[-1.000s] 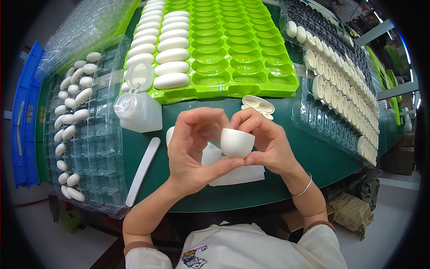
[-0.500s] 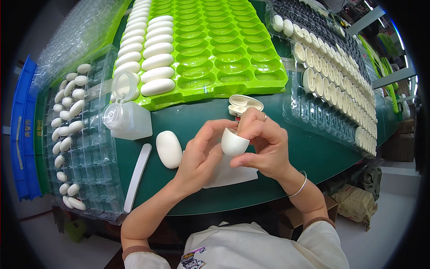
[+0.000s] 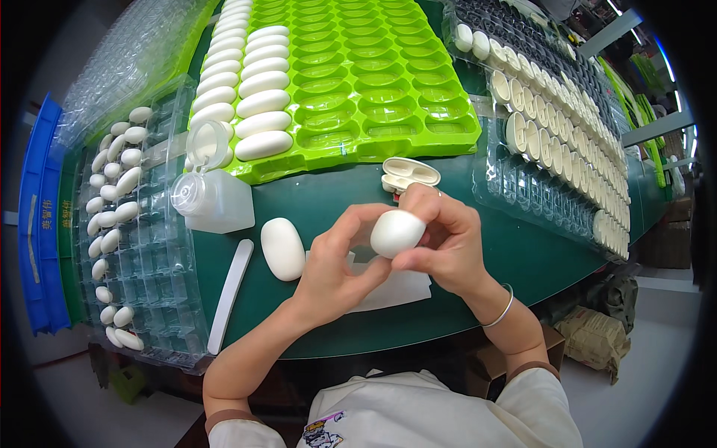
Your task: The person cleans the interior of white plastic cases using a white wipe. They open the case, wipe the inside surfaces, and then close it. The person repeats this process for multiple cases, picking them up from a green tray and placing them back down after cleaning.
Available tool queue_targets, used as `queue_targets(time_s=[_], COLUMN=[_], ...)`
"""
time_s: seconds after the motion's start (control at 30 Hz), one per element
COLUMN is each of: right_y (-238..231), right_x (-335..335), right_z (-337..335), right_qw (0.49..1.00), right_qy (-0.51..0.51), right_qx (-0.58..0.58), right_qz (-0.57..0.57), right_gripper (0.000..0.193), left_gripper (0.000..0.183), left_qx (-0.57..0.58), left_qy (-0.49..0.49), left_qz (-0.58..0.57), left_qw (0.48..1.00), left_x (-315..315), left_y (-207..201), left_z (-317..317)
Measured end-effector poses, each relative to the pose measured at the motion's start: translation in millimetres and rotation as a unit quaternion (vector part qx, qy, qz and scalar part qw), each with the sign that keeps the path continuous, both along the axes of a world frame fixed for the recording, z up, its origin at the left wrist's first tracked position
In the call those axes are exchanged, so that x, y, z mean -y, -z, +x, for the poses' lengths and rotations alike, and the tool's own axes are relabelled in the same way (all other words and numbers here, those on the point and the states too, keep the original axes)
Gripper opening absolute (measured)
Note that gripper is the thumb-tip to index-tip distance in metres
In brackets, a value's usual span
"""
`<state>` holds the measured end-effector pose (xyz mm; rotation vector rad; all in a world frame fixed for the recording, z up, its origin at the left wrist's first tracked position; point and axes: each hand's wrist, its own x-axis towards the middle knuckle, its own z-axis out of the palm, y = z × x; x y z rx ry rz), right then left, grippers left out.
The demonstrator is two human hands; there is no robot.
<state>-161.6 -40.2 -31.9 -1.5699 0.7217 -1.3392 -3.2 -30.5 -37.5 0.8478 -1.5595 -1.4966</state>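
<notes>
Got the shell (image 3: 397, 234) pinched, left hand (image 3: 336, 265) and right hand (image 3: 452, 243) both on it | I'm holding it above the table (image 3: 478, 306), near the open case (image 3: 411, 173) | white oval (image 3: 283, 249) sits just left of me

The back of the white piece (image 3: 397, 234) is out of sight, along with some fingertips of the right hand (image 3: 450, 237) behind it, and whether the left hand (image 3: 336, 263) touches it is hard to tell. That left hand covers part of the sheet (image 3: 399, 290), while the right one hides the near end of the small case (image 3: 412, 172). The green tray (image 3: 388, 147) runs off the top edge, the shirt (image 3: 403, 418) is cut by the bottom one, and its motif (image 3: 324, 431) (something colourful) is too small to make out.
</notes>
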Motion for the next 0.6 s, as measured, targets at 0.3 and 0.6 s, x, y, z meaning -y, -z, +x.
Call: queue_targets(time_s=[0.3, 0.6], right_y=[-16, -17], right_x=[1, 0], right_z=[-7, -6], right_qw=[0.898, 0.884], right_qy=[-0.074, -0.088], right_qx=[0.218, 0.229], right_qz=[0.375, 0.399], right_gripper=[0.042, 0.041], left_gripper=[0.031, 0.025], left_qx=[-0.041, -0.137], left_qy=[0.055, 0.059], left_qz=[0.141, 0.188], left_qw=[0.988, 0.971], left_x=[-1, 1], left_y=[-11, -12], left_z=[5, 10])
